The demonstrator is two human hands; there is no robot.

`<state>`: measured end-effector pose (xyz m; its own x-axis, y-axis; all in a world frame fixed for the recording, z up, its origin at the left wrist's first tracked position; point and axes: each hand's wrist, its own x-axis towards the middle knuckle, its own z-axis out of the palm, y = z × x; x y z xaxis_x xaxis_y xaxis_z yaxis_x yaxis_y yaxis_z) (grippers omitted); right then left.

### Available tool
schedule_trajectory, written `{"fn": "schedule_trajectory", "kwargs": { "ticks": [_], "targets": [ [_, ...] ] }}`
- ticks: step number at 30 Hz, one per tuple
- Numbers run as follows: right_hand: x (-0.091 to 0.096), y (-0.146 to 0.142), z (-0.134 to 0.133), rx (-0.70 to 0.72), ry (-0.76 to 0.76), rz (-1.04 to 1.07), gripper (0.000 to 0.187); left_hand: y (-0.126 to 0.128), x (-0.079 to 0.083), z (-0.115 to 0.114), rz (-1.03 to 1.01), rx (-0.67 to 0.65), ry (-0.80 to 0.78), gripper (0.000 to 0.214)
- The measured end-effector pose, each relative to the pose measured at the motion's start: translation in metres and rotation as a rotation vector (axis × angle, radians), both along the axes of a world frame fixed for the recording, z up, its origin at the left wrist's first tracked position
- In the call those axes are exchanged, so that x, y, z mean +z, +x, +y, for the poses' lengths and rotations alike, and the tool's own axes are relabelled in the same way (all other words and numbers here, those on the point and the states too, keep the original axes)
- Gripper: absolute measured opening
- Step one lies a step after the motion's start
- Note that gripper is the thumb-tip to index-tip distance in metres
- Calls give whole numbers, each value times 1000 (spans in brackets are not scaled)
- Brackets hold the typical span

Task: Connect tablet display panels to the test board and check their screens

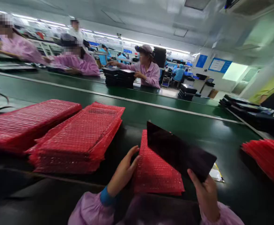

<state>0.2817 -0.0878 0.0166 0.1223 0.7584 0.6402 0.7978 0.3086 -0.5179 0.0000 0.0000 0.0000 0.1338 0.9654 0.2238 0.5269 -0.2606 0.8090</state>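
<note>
The right hand (pixel 207 192) grips the near corner of a dark flat panel (pixel 180 151), its thumb pressed on the face; its other fingers are mostly hidden behind the panel. The left hand (pixel 124 172) has thumb and forefinger a little apart, the tips at the left edge of a red bubble-wrap piece (pixel 157 175); whether they pinch it I cannot tell. With that piece as the dial's centre, the left hand lies at 9 o'clock, the right hand at 4, and the tilted panel slants across the piece's upper right, toward 2.

A blue wristband (pixel 107 196) circles the left wrist. Just beyond the right hand, at 3 o'clock, a yellow-edged flat item (pixel 216 172) rests on the dark green work surface (pixel 137 123). Two red bubble-wrap stacks (pixel 80 134) sit toward 10, side by side; another red stack (pixel 268 162) lies farther out at 3.

Across the surface, a co-worker (pixel 149 72) in pink stands at 12, one hand at a black stack (pixel 119 78) toward 11.
</note>
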Motion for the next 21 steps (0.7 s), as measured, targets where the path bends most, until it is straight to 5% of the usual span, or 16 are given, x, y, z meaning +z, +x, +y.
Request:
{"fn": "schedule_trajectory", "kwargs": {
  "ticks": [4,8,14,17,21],
  "targets": [
    [-6,-13,20,319,151,-412,46,5,-17,-9,83,-10,51,40],
    [-27,-24,33,309,122,-697,51,5,0,-7,44,-21,17,40],
    [-14,-38,31,471,-255,-564,57,20,41,29,-4,-248,-271,42],
    [4,-54,39,447,-589,-396,32,40,38,59,-15,-440,-495,58],
    [15,-69,59,483,-848,-323,39,56,26,83,-86,-623,-664,76]
  ]
}}
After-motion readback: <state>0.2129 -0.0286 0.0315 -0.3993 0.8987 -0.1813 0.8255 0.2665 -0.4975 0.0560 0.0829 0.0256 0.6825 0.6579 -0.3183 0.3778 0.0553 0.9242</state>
